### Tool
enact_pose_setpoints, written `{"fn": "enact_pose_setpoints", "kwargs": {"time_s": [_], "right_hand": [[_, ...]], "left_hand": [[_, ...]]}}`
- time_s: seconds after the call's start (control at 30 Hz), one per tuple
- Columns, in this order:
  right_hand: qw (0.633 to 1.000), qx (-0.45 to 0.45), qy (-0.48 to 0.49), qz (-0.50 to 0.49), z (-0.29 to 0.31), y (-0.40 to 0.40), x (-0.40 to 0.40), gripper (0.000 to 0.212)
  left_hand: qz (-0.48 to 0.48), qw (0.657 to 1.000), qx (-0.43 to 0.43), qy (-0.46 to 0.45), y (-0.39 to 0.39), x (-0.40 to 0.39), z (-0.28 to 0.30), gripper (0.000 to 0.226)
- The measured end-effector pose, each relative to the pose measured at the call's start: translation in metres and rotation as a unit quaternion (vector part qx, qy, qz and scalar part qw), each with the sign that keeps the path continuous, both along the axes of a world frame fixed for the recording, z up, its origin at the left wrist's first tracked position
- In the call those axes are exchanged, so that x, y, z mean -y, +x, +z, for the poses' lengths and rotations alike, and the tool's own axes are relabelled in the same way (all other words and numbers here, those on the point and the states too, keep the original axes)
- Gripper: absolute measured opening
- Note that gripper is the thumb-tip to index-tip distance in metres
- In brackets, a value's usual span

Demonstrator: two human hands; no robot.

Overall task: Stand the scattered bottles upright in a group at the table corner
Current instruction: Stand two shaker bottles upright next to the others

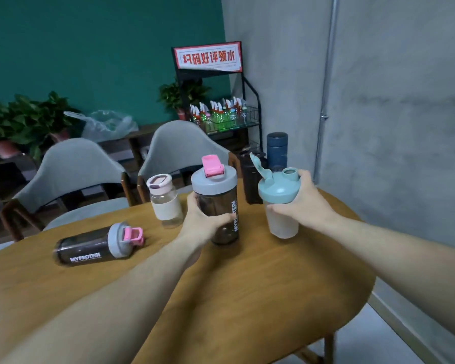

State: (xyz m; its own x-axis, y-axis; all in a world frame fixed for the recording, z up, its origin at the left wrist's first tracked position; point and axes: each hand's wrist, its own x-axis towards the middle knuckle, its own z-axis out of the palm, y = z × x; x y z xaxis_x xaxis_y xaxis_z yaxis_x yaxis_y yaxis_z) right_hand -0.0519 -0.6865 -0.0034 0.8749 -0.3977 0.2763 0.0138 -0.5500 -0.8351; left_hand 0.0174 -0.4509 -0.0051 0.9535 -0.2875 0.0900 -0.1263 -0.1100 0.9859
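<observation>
Two bottles in hand. Dark shaker (220,206), grey lid with pink flip cap, upright and a little tilted, near the desk's far edge; left hand (202,223) wrapped closed around its lower body, thumb across the front. Frosted shaker (280,203), teal lid with the spout cap flipped open, upright toward the far right corner; right hand (298,199) closed over lid shoulder and upper body. Cannot tell if either base touches the desk (247,298).

Both look like empty plastic: likely light, stiff, smooth-walled, a bit slippery. The mid-body wrap on the dark one suits that. The grip on the teal one is high, so the lid could pop if loose; lower on the body would be safer. The open cap could snag.

Second dark shaker (100,249) lies on its side toward the left edge, cap pointing right; probably rolls easily, take it round the body. Small clear bottle (166,202), pale band and pink lid, stands near the far edge, left of the held dark one; may be glass, so handle gently. A black bottle (251,179) and a blue flask (277,151) stand upright at the far right corner, apparently the group.
</observation>
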Motion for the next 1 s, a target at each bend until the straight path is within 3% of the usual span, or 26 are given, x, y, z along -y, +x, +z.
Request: {"fn": "enact_pose_setpoints", "kwargs": {"time_s": [0.33, 0.73, 0.93, 1.0], "right_hand": [[0.999, -0.005, 0.025, -0.028, -0.027, 0.049, 0.096, 0.1], [0.996, -0.055, 0.06, 0.035, -0.043, 0.091, 0.132, 0.09], [0.993, -0.089, 0.045, 0.062, -0.035, 0.085, 0.137, 0.131], [0.996, -0.051, 0.057, 0.043, -0.026, 0.08, 0.131, 0.126]], "left_hand": [[-0.033, 0.998, -0.022, 0.04, 0.044, 0.111, -0.032, 0.1], [-0.015, 0.999, -0.006, 0.036, 0.065, 0.153, -0.053, 0.101], [0.007, 0.999, 0.001, 0.047, 0.063, 0.158, -0.054, 0.113], [0.016, 0.998, 0.016, 0.053, 0.06, 0.158, -0.049, 0.126]]}}
